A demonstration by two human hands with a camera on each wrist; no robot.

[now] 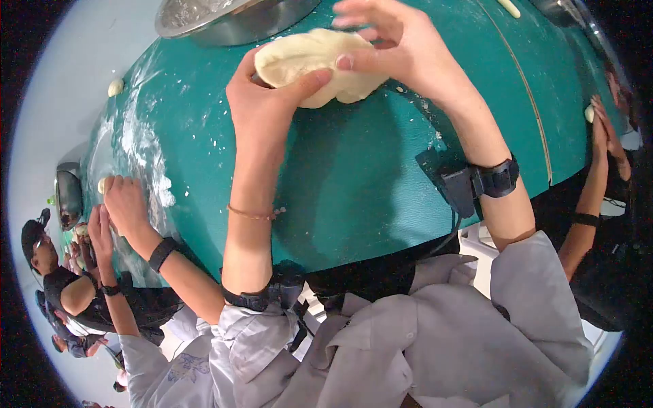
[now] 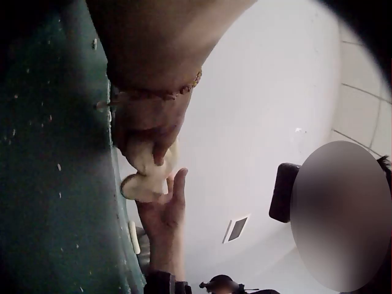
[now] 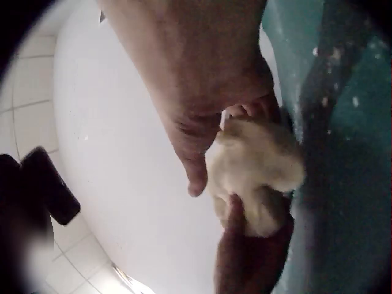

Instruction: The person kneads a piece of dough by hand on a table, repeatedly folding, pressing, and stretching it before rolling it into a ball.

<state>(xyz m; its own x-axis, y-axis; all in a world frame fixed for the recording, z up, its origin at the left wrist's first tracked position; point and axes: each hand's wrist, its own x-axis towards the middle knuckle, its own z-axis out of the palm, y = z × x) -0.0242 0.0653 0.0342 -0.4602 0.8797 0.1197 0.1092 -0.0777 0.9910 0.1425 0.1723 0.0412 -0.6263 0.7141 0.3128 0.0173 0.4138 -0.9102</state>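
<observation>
A large pale lump of dough [image 1: 299,54] is held up over the green table [image 1: 340,197], folded and uneven in outline. My left hand [image 1: 269,102] grips its left side, thumb over the front; the left wrist view shows that hand [image 2: 150,125] round the dough [image 2: 146,187]. On the other side my right hand [image 1: 401,51] has its thumb by the dough, its other fingers raised and blurred. In the right wrist view the right hand [image 3: 214,116] stands with thumb stretched out beside the dough [image 3: 257,165], its fingers partly hidden behind it.
A metal bowl [image 1: 238,24] stands beyond the dough. White flour [image 1: 143,156] is scattered at the left. Another person's hands [image 1: 122,204] work at the left edge, and more hands [image 1: 602,129] at the far right. A dough strip [image 1: 509,8] lies at the top right.
</observation>
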